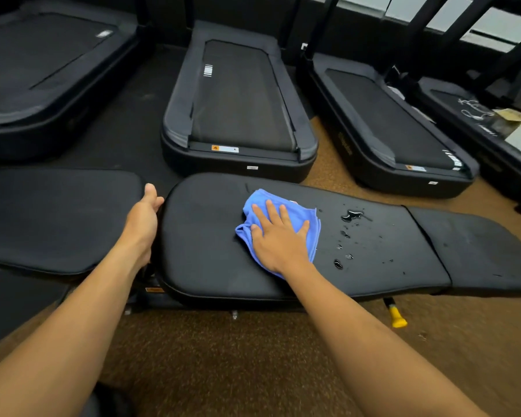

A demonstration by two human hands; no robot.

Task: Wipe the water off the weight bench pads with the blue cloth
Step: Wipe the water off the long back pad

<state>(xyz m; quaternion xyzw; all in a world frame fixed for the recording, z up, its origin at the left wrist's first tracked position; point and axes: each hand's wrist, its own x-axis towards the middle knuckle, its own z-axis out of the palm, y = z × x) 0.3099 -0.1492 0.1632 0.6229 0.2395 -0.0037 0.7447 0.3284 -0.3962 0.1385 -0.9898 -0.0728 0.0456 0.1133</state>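
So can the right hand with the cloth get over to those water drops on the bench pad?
Probably yes. The right hand presses the blue cloth flat on the pad, and the water drops lie just beside it with nothing between.

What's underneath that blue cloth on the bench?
The blue cloth lies on the black bench pad, pressed flat by the right hand. Whether water sits beneath is hidden; droplets show beside it.
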